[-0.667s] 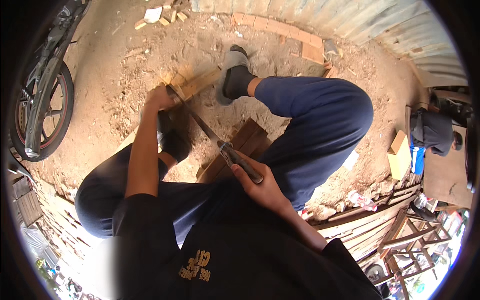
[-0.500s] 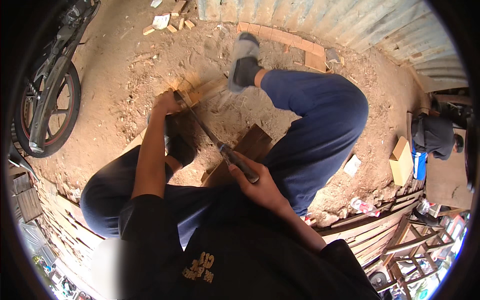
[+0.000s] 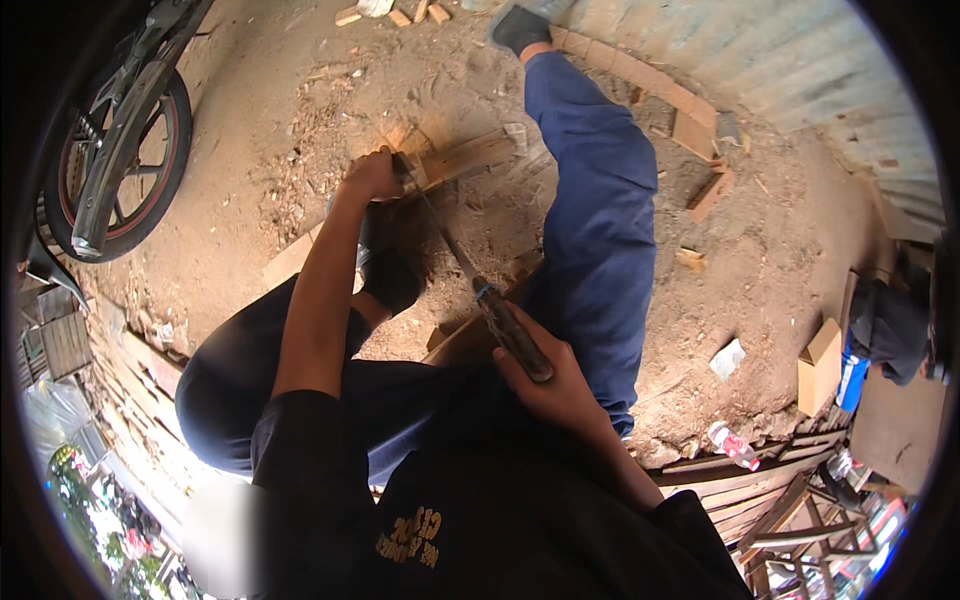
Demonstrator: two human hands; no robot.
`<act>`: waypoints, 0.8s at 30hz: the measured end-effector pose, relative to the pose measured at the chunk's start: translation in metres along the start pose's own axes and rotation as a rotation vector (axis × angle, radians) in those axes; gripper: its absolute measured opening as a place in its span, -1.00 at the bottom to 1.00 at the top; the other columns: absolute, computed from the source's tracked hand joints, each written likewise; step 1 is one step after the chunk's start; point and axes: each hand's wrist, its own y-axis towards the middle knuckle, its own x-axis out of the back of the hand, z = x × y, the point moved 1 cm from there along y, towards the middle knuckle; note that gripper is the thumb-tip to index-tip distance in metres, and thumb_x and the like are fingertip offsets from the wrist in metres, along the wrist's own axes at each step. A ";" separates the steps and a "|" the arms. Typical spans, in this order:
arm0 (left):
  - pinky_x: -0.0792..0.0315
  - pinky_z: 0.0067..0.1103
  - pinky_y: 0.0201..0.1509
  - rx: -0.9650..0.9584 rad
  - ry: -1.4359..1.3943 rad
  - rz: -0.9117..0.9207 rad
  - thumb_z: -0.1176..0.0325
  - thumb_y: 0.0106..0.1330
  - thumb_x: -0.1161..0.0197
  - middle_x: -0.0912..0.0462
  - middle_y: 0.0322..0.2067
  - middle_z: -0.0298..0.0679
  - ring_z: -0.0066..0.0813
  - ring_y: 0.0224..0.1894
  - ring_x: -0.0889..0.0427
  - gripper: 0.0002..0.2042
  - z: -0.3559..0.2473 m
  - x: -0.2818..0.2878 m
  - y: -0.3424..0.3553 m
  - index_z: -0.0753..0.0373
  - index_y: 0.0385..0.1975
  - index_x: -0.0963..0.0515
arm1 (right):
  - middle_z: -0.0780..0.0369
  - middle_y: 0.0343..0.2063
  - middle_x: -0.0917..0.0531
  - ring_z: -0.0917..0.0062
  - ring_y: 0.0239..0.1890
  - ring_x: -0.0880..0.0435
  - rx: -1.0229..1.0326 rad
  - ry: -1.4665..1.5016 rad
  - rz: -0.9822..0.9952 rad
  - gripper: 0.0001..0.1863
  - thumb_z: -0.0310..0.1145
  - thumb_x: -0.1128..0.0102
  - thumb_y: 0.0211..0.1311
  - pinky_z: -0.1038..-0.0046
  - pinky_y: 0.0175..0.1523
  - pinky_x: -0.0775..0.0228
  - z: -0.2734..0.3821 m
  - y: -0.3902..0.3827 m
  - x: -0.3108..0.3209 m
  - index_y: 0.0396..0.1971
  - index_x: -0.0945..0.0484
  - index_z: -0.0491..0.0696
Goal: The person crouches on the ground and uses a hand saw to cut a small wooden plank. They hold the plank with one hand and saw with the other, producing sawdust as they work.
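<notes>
My right hand [image 3: 540,385] is closed round the dark handle of a long, narrow-bladed hand tool [image 3: 445,235], which reaches forward and left to a light wooden board [image 3: 470,158] on the dirt. My left hand [image 3: 372,175] is closed at the left end of that board, beside the blade's tip; its fingertips are partly hidden. A darker wooden block [image 3: 445,338] lies between my legs, mostly hidden by my thigh and the tool. My right leg stretches forward, and my left leg is bent with the foot under my left arm.
A motorbike wheel [image 3: 120,165] stands at left. A corrugated metal wall [image 3: 780,50] and a brick row [image 3: 640,75] are at top right. A person [image 3: 890,320] crouches at right beside a cardboard box [image 3: 818,365]. A bottle [image 3: 733,445], wood planks [image 3: 750,490] and a wooden frame [image 3: 800,535] lie behind.
My right leg has straightened and its foot has moved forward, away from the board. The view has shifted, so my hands and the tool appear somewhat farther right; both hands keep their hold.
</notes>
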 end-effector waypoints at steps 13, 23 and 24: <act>-0.50 -0.28 0.10 0.018 0.051 0.017 0.07 -0.04 -0.36 -0.63 -0.09 0.09 0.00 0.00 -0.62 -0.39 -0.003 -0.001 -0.002 0.36 -0.04 -0.42 | 0.02 -0.27 -0.67 0.33 -0.27 -0.75 0.033 -0.041 -0.034 -0.33 -0.43 -0.22 0.22 0.45 -0.16 -0.50 0.007 -0.007 0.018 0.33 -0.21 -0.13; -0.51 -0.23 0.03 0.002 0.070 -0.068 0.11 0.08 -0.36 -0.63 -0.15 0.13 0.06 -0.05 -0.63 -0.52 -0.002 -0.006 -0.001 0.38 -0.16 -0.48 | -0.02 -0.34 -0.65 0.30 -0.26 -0.74 0.071 0.030 -0.067 -0.40 -0.54 -0.11 0.22 0.42 -0.20 -0.49 0.004 0.010 0.013 0.29 -0.24 -0.19; -0.51 -0.23 0.03 -0.016 0.083 -0.082 0.10 0.08 -0.36 -0.63 -0.15 0.13 0.06 -0.05 -0.63 -0.51 -0.003 -0.008 0.001 0.38 -0.15 -0.48 | -0.03 -0.33 -0.65 0.31 -0.24 -0.74 0.053 0.050 -0.077 -0.40 -0.54 -0.11 0.22 0.41 -0.19 -0.49 0.002 0.011 0.010 0.29 -0.24 -0.19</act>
